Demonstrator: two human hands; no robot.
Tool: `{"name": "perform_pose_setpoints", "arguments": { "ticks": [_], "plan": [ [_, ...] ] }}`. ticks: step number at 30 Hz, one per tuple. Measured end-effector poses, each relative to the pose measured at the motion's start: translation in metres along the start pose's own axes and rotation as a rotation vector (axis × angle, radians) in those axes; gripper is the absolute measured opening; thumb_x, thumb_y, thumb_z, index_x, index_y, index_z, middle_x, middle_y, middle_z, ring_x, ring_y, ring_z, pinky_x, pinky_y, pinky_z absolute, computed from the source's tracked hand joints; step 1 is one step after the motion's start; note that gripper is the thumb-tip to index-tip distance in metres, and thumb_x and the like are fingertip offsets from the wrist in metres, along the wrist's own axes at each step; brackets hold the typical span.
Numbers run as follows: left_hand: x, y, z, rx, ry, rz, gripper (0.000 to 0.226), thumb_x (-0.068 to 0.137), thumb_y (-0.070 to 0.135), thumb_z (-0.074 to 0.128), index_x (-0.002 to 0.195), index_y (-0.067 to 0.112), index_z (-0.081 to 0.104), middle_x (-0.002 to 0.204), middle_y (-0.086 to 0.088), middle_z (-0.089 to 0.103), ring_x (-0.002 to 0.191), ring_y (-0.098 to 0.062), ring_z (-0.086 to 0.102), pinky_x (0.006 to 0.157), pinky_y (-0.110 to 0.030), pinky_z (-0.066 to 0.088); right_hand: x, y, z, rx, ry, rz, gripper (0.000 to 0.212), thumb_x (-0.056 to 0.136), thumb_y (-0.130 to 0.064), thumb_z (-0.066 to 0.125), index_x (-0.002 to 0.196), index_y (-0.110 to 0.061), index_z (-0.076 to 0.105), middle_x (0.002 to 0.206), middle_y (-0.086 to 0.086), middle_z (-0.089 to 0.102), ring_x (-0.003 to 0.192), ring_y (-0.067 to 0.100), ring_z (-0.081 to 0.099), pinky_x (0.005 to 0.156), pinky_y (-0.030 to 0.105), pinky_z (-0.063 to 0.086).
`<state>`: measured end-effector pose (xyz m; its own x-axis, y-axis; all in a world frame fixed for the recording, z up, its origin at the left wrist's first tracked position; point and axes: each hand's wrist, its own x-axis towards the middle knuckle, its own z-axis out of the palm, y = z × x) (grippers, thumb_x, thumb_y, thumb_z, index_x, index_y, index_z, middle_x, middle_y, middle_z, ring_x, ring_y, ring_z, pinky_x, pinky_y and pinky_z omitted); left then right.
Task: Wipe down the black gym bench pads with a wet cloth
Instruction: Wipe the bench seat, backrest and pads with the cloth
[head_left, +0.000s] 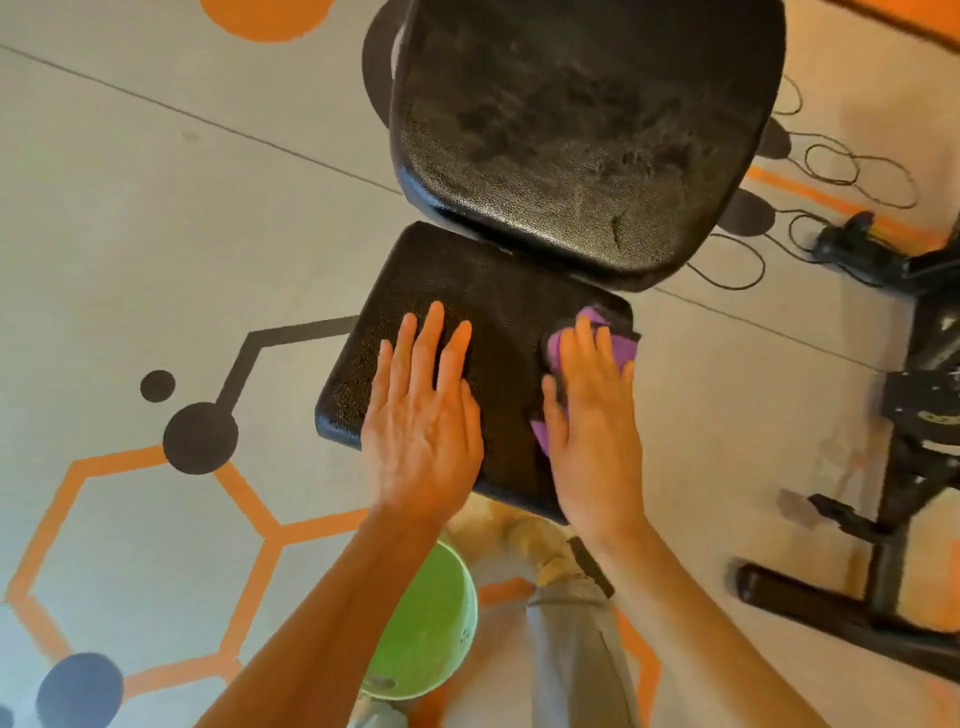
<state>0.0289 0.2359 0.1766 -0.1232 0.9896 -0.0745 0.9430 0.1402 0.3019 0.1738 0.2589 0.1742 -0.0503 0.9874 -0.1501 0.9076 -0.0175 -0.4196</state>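
The black seat pad of the gym bench lies in the middle of the view, with the larger back pad rising behind it, streaked and dull in patches. My left hand rests flat on the seat pad's left half, fingers straight and spread. My right hand presses a purple cloth flat against the seat pad's right edge. Most of the cloth is hidden under that palm, with only its corners showing.
A green bucket stands on the floor below the seat, beside my leg. Another black bench frame stands at the right. Black cables and a dark device lie on the floor behind it. The floor has orange hexagon markings.
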Motion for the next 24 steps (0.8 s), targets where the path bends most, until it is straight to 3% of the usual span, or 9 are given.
{"name": "perform_pose_setpoints", "arguments": {
  "ticks": [3, 5, 10, 13, 17, 20, 22, 24],
  "plan": [
    [0.0, -0.002, 0.003, 0.001, 0.01, 0.012, 0.05, 0.099, 0.021, 0.033, 0.148, 0.017, 0.036, 0.16, -0.008, 0.027, 0.151, -0.027, 0.019, 0.124, -0.042, 0.014, -0.073, -0.007, 0.004, -0.057, -0.009, -0.097, 0.055, 0.102, -0.04, 0.018, 0.148, -0.014, 0.031, 0.156, 0.004, 0.028, 0.147, 0.017, 0.018, 0.12, 0.036, 0.013],
    [0.001, -0.002, 0.004, 0.007, 0.019, 0.021, 0.05, 0.099, 0.022, 0.031, 0.149, 0.018, 0.035, 0.16, -0.007, 0.027, 0.151, -0.027, 0.019, 0.123, -0.04, 0.011, -0.051, 0.002, 0.004, -0.023, 0.007, -0.133, 0.05, 0.101, -0.034, 0.028, 0.146, -0.014, 0.035, 0.154, 0.004, 0.032, 0.146, 0.018, 0.024, 0.12, 0.036, 0.014],
    [0.0, -0.003, 0.005, 0.017, 0.053, 0.041, 0.05, 0.099, 0.023, 0.03, 0.149, 0.022, 0.034, 0.16, -0.006, 0.027, 0.151, -0.028, 0.018, 0.122, -0.039, 0.009, 0.009, 0.004, 0.004, 0.107, 0.091, 0.009, 0.05, 0.099, -0.02, 0.045, 0.147, -0.017, 0.032, 0.158, 0.0, 0.023, 0.149, 0.015, 0.014, 0.123, 0.036, 0.007],
    [0.0, -0.002, 0.007, 0.022, 0.082, 0.038, 0.052, 0.098, 0.024, 0.028, 0.149, 0.025, 0.033, 0.16, -0.004, 0.026, 0.152, -0.025, 0.016, 0.122, -0.038, 0.008, -0.046, -0.001, 0.016, 0.15, 0.141, -0.052, 0.052, 0.095, -0.033, 0.039, 0.142, -0.012, 0.043, 0.152, 0.005, 0.037, 0.144, 0.02, 0.027, 0.12, 0.039, 0.013],
    [-0.003, -0.001, 0.009, -0.009, 0.167, 0.067, 0.049, 0.098, 0.029, 0.028, 0.147, 0.029, 0.036, 0.16, 0.0, 0.028, 0.152, -0.021, 0.015, 0.122, -0.042, 0.015, -0.048, 0.011, 0.024, 0.213, 0.183, -0.14, 0.052, 0.09, -0.039, 0.037, 0.137, -0.018, 0.049, 0.15, -0.002, 0.039, 0.142, 0.009, 0.026, 0.121, 0.031, 0.01],
    [-0.007, -0.004, 0.01, -0.103, 0.265, 0.122, 0.047, 0.098, 0.037, 0.029, 0.142, 0.03, 0.043, 0.158, 0.004, 0.032, 0.151, -0.018, 0.015, 0.121, -0.046, 0.02, -0.032, 0.009, 0.011, 0.275, 0.242, -0.137, 0.045, 0.097, -0.031, 0.038, 0.14, -0.019, 0.046, 0.151, -0.002, 0.039, 0.144, 0.009, 0.025, 0.12, 0.03, 0.012],
    [-0.01, -0.006, 0.01, -0.144, 0.286, 0.21, 0.049, 0.097, 0.042, 0.028, 0.142, 0.029, 0.045, 0.158, 0.006, 0.032, 0.152, -0.015, 0.012, 0.122, -0.044, 0.014, -0.031, 0.011, 0.016, 0.318, 0.237, -0.137, 0.046, 0.1, -0.026, 0.042, 0.145, -0.02, 0.037, 0.156, -0.002, 0.031, 0.147, 0.009, 0.016, 0.12, 0.029, 0.004],
    [-0.015, -0.005, 0.011, -0.08, 0.292, 0.367, 0.051, 0.098, 0.043, 0.027, 0.142, 0.027, 0.047, 0.158, 0.005, 0.033, 0.152, -0.015, 0.01, 0.123, -0.036, 0.005, -0.037, 0.012, 0.021, 0.381, 0.376, -0.177, 0.041, 0.098, -0.02, 0.049, 0.138, -0.014, 0.049, 0.148, 0.003, 0.045, 0.142, 0.011, 0.027, 0.12, 0.037, 0.016]
  ]
}}
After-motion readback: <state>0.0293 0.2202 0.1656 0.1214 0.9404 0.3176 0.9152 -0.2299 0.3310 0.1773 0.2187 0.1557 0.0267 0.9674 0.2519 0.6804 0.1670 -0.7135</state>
